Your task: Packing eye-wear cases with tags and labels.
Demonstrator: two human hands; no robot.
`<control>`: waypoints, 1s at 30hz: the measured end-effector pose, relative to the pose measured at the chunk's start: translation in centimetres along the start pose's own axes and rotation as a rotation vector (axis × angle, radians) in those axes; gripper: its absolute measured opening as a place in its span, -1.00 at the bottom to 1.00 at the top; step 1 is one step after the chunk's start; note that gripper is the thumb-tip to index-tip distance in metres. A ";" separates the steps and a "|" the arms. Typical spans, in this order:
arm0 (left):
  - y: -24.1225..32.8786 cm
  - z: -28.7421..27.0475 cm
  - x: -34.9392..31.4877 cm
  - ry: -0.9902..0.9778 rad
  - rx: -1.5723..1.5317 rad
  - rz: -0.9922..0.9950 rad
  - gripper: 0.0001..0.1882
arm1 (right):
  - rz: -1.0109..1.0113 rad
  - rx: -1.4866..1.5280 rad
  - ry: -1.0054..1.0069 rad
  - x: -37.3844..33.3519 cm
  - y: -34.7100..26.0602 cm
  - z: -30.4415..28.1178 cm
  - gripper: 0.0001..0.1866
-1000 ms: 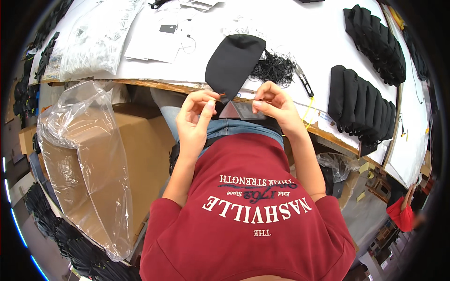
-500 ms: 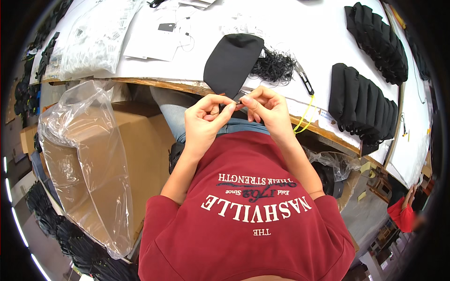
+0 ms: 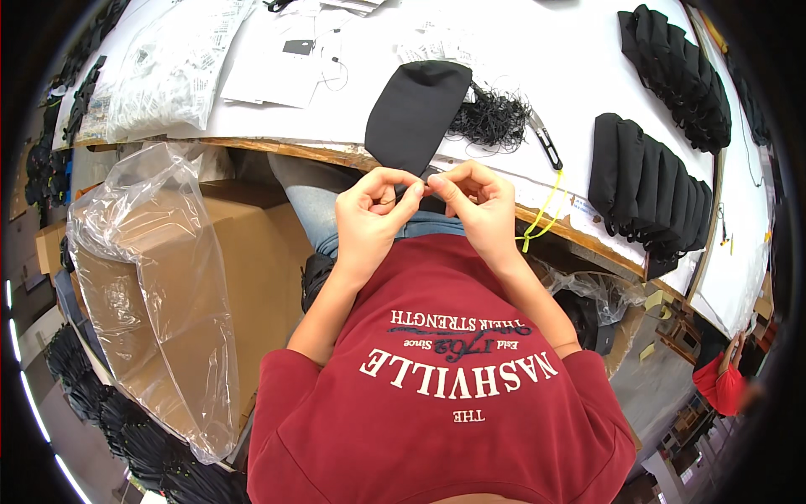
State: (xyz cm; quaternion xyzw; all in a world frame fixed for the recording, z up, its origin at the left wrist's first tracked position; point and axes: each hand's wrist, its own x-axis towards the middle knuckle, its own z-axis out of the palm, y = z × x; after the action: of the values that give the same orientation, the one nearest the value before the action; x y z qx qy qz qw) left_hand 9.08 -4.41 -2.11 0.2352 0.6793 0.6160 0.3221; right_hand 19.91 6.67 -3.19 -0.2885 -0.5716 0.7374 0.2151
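Note:
Fingertip to fingertip, my left hand (image 3: 369,217) and my right hand (image 3: 480,202) meet just off the table's near edge. Both are closed in a pinch on a small dark piece, mostly hidden by the fingers, so its kind does not show. A black fabric pouch (image 3: 417,113) lies beyond them, its narrow end hanging over the edge down to my fingers. Beside the pouch is a tangled heap of thin black cords (image 3: 491,118). To the right of the heap lies a dark-handled cutting tool (image 3: 546,141) with a yellow cord loop (image 3: 546,217) hanging from it.
Rows of black pouches (image 3: 646,181) stand on the right of the white table (image 3: 562,50). A clear plastic bag (image 3: 180,71) and white sheets (image 3: 273,71) lie at the back left. A cardboard box (image 3: 252,260) under clear plastic stands left of my legs. Someone in red (image 3: 718,385) is far right.
My hands have drawn closer together, and the dark piece between the fingertips shows less. My left hand has shifted slightly right. The pouch stays in place.

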 end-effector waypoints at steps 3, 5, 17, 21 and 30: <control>0.0 0.2 -0.2 -0.007 0.023 0.027 -0.93 | -0.022 -0.083 0.020 -0.1 0.1 0.0 -0.89; 0.0 0.2 -0.1 -0.009 0.031 0.034 -0.94 | -0.041 -0.097 0.024 -0.1 -0.1 0.0 -0.89; 2.6 -1.2 -0.2 -0.395 0.084 0.249 -0.93 | 0.214 -0.104 0.023 3.5 2.7 -3.8 -0.85; 3.8 -0.8 0.1 -0.656 0.129 0.288 -0.91 | 0.250 0.035 -0.155 3.9 4.5 -3.9 -0.82; 2.7 -2.7 4.3 -0.231 0.975 0.872 -0.60 | -0.117 -0.548 -0.334 2.0 -5.3 -3.0 -0.80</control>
State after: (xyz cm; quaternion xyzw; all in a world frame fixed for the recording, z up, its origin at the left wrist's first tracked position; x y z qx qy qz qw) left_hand 4.01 -2.80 0.06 0.6718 0.6840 0.2828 -0.0293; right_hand 20.39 11.42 1.04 -0.1776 -0.7916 0.5798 0.0748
